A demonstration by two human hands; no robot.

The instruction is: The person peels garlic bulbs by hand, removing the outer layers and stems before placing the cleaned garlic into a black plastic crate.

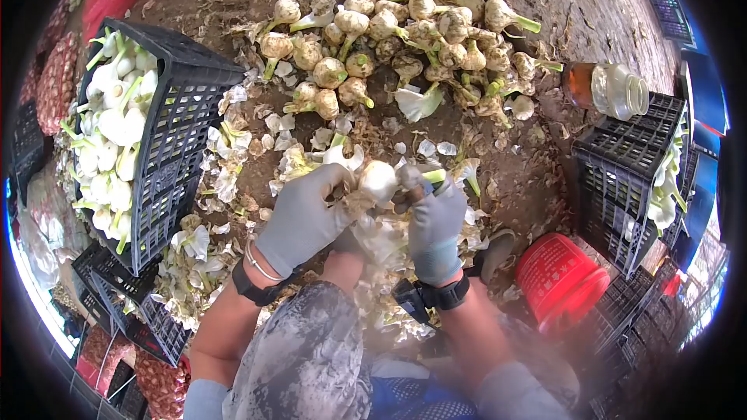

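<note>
A partly peeled white garlic bulb [379, 180] is between my two gloved hands, with its cut green stem [434, 176] pointing right. My right hand [437, 225] is closed around the bulb's stem end. At the bulb's left side, my left hand [302, 211] pinches brownish papery garlic skin [356, 204] that hangs beside the bulb. Both hands wear grey gloves, and dark bands circle both wrists. Beyond the hands lies a heap of unpeeled garlic bulbs [424, 35] with soil-coloured skins and short stems.
On the left, a tilted black crate [175, 132] holds peeled white garlic. A jar of amber liquid [607, 89] rests by another black crate [622, 179] on the right. Near my right forearm sits a red bucket [556, 272]. Loose garlic skins [194, 245] litter the ground.
</note>
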